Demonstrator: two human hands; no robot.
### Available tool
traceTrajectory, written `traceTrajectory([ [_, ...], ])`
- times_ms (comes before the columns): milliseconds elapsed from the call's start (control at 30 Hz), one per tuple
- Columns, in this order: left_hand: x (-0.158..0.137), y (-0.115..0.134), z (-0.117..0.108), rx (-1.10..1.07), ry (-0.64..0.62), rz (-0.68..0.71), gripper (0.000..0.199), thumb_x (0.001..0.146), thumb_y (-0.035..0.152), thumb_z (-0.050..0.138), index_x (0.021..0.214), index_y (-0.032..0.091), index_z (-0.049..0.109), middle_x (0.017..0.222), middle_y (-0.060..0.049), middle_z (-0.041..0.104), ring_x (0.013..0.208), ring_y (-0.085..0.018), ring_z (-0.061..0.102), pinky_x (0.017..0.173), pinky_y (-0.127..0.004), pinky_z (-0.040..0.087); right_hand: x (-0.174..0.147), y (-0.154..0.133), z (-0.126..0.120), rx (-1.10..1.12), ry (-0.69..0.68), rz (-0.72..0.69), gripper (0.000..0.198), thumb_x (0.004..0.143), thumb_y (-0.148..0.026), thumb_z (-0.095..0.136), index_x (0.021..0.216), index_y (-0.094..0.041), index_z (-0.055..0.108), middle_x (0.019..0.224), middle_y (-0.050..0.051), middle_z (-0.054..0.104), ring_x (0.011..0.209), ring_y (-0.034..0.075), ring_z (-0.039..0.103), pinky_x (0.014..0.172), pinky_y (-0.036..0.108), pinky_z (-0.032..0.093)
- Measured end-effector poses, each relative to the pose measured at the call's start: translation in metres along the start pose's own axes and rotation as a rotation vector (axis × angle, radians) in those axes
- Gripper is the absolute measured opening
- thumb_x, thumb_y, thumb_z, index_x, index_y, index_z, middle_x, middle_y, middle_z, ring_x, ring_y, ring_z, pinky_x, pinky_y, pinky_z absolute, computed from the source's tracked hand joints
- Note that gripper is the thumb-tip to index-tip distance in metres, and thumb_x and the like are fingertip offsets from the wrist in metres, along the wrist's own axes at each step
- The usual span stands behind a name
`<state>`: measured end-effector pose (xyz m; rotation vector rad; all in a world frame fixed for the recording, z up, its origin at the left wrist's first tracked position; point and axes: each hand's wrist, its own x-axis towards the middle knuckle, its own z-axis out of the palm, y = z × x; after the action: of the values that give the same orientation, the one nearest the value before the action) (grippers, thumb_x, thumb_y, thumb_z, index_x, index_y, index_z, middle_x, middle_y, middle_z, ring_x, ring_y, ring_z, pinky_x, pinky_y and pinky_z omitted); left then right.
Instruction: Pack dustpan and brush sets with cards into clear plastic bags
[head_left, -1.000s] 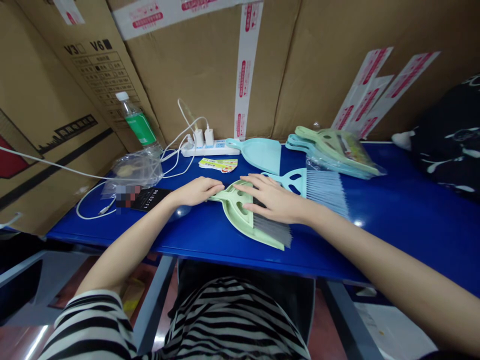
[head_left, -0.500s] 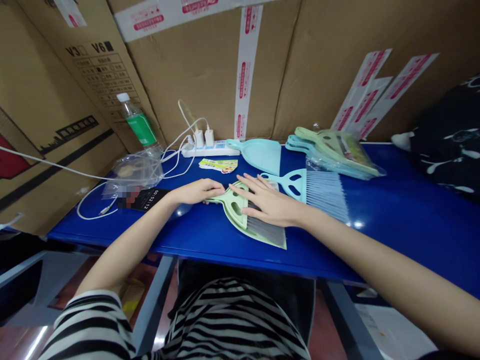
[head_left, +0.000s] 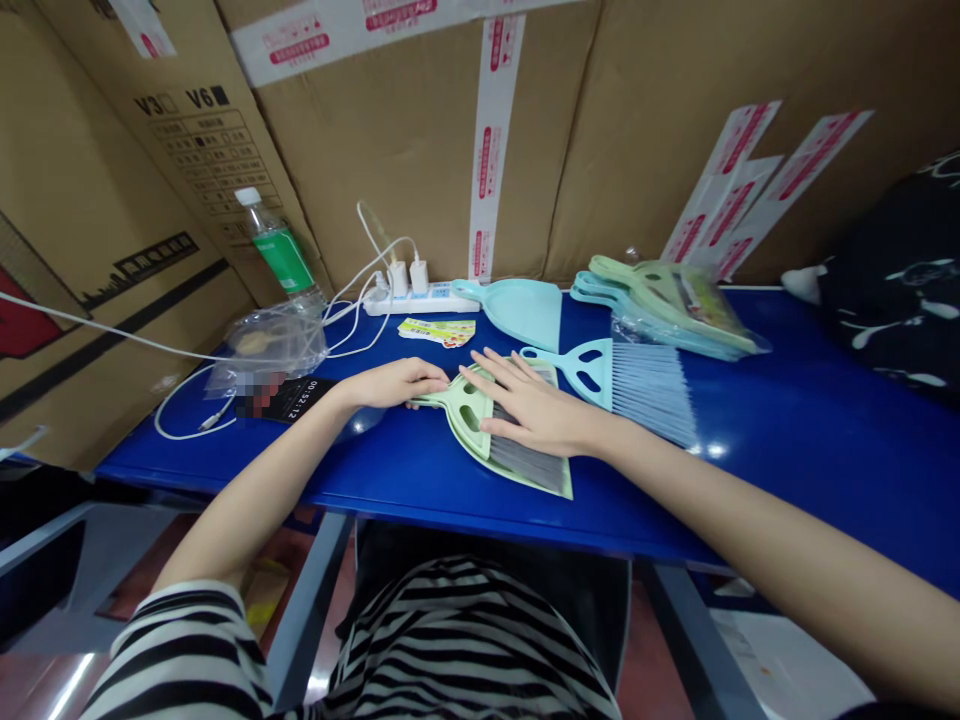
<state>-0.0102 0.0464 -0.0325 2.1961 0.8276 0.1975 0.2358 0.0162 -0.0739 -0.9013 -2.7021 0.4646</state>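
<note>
My left hand [head_left: 394, 382] is closed around the handle end of a light green dustpan [head_left: 551, 487]. Nested on that pan lies a green hand brush [head_left: 525, 460] with grey bristles. Whether its handle is also in my left fingers is hidden. My right hand [head_left: 536, 405] rests flat over the brush, fingers stretched out and slightly spread. Just beyond it lies a light blue hand brush [head_left: 652, 385], and farther back a light blue dustpan [head_left: 525, 308].
Bagged green and blue dustpan sets [head_left: 667, 300] are stacked at the back right. A power strip [head_left: 424, 300] with white cables, a bottle [head_left: 281, 250], a plastic bag [head_left: 270, 340] and a phone [head_left: 300, 398] are on the left. Cardboard [head_left: 405, 150] walls the back of the blue table [head_left: 810, 460].
My right hand has shifted very slightly left, and the green brush under it has slid a little the same way on the dustpan. My left hand stays in place.
</note>
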Motion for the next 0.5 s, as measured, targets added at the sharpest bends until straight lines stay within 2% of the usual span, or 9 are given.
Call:
traceTrajectory([
  [167,0.0002,-0.0004,0.0007,-0.018,-0.002,0.007,0.031,0.092,0.039,0.046,0.083,0.014,0.061,0.069,0.002,0.050,0.060,-0.009,0.043,0.055,-0.021,0.040,0.0003,-0.0028,-0.0022,0.005,-0.034,0.031,0.085,0.094,-0.074,0.025,0.161,-0.022,0.017,0.166,0.013,0.008,0.152,0.031,0.000,0.122,0.059,0.004],
  [300,0.0001,-0.0014,0.0021,-0.090,-0.010,-0.028,0.029,0.091,0.041,0.050,0.085,0.015,0.061,0.066,0.004,0.047,0.057,-0.009,0.043,0.053,-0.021,0.043,-0.0003,-0.0018,-0.0030,0.032,-0.023,0.016,0.080,0.095,-0.072,0.025,0.160,-0.027,0.017,0.167,0.008,0.009,0.152,0.031,0.000,0.122,0.059,0.005],
  [500,0.0004,-0.0004,0.0016,-0.092,-0.005,-0.036,0.029,0.089,0.041,0.051,0.083,0.014,0.061,0.065,0.004,0.047,0.057,-0.009,0.043,0.052,-0.021,0.044,-0.0011,-0.0002,-0.0032,0.055,-0.033,0.021,0.079,0.095,-0.072,0.024,0.161,-0.028,0.016,0.167,0.007,0.007,0.152,0.030,-0.002,0.122,0.059,0.004],
])
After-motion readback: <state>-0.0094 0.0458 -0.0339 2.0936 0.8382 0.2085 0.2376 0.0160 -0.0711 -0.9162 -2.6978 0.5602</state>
